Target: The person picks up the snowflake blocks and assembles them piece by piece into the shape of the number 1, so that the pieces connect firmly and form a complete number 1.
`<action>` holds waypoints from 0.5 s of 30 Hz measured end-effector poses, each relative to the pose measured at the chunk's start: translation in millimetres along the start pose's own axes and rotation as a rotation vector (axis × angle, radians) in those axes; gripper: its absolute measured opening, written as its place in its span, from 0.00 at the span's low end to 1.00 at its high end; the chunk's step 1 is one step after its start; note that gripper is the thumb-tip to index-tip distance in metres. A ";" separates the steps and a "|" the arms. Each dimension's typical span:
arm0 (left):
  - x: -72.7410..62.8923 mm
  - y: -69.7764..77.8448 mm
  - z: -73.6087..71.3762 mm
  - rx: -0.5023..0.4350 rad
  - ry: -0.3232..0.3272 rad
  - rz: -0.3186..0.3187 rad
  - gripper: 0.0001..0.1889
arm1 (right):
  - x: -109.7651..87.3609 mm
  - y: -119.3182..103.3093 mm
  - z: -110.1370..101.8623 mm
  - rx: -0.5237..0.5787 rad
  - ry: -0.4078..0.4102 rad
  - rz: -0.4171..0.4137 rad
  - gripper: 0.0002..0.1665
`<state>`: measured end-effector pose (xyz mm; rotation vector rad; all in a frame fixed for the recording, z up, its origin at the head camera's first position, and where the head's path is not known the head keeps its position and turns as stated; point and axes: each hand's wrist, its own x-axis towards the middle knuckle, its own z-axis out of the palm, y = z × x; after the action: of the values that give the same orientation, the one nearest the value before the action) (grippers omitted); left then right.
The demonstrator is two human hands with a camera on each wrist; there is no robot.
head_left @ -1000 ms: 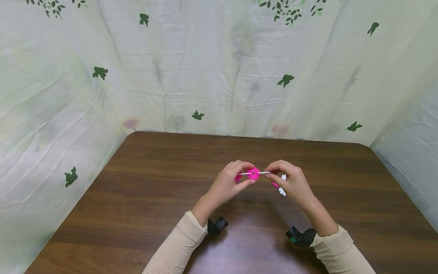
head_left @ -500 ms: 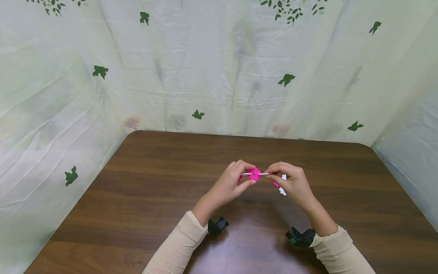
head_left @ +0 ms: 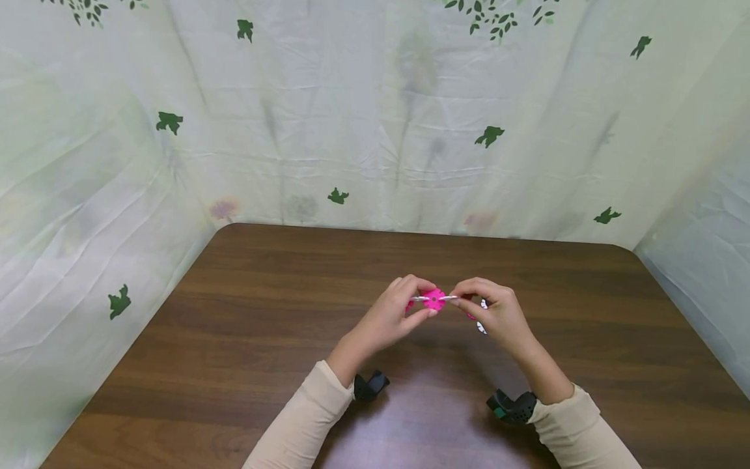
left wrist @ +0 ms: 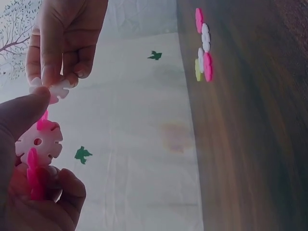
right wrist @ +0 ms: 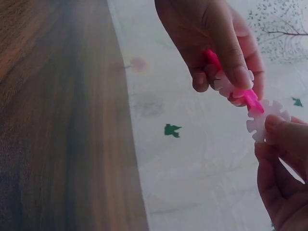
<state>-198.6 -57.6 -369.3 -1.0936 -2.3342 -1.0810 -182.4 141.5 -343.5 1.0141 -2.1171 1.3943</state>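
My left hand (head_left: 383, 316) grips a short chain of notched plastic discs between thumb and fingers. The chain has a white disc (left wrist: 41, 144) with a pink disc (left wrist: 34, 175) slotted on one side and another pink disc (head_left: 434, 299) on the other. Opposite it, my right hand (head_left: 495, 309) pinches a white disc (right wrist: 262, 120) between thumb and fingertips. This white disc meets the end pink disc edge to edge, at right angles; how deep the slots sit is unclear. Both hands are raised above the table.
Several loose discs lie on the brown wooden table (head_left: 293, 293), partly hidden behind my right hand in the head view. The left wrist view shows pink (left wrist: 208, 66), white (left wrist: 206, 37) and yellow-green (left wrist: 198, 70) ones. A pale leaf-print curtain (head_left: 375, 130) hangs behind.
My right hand has edged slightly left, bringing its white disc closer to the pink disc. My left hand keeps its grip almost in place.
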 end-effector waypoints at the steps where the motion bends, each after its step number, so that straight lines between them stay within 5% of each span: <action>1: 0.1 -0.3 -0.5 -0.006 -0.002 -0.005 0.16 | 0.2 -0.4 -0.2 -0.001 -0.003 0.006 0.11; 15: -0.7 -0.4 -3.4 0.001 -0.017 -0.056 0.17 | 0.3 -8.8 -6.4 -0.019 -0.071 0.204 0.08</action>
<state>-198.5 -60.7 -367.7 -1.0472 -2.3910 -1.0949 -176.3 145.1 -335.2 0.8717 -2.3370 1.4468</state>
